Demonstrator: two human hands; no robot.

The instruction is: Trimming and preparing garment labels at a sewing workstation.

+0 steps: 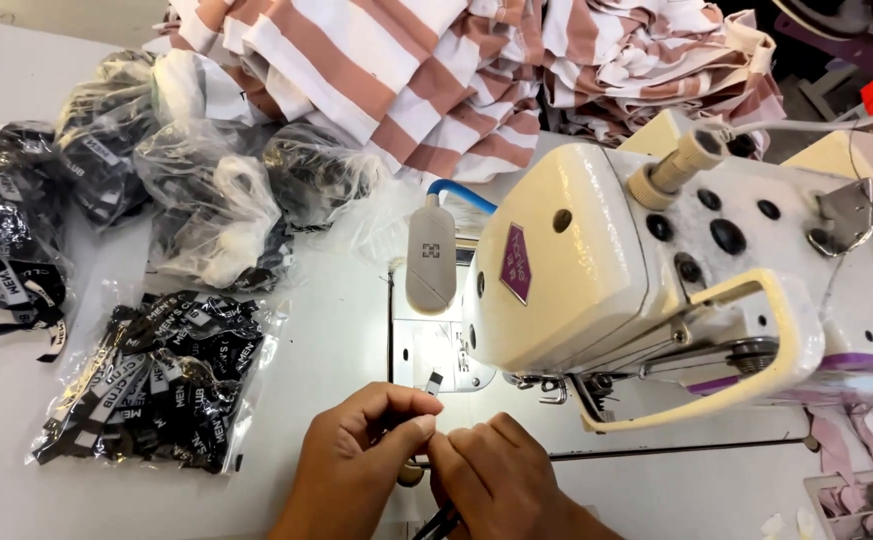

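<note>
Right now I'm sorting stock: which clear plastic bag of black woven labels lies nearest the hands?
The flat clear plastic bag of black labels just beside the left hand; the others lie farther back.

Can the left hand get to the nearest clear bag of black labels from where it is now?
Probably yes. The bag of black labels lies flat on the table just left of the left hand, with bare tabletop between them. The hand is pinching a small black label, so it would have to let go first.

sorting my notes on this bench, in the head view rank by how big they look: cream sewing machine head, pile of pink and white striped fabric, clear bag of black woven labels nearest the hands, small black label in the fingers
1. Cream sewing machine head and pile of pink and white striped fabric: too alike to rank, and both run out of frame.
2. Clear bag of black woven labels.
3. Small black label.
</note>
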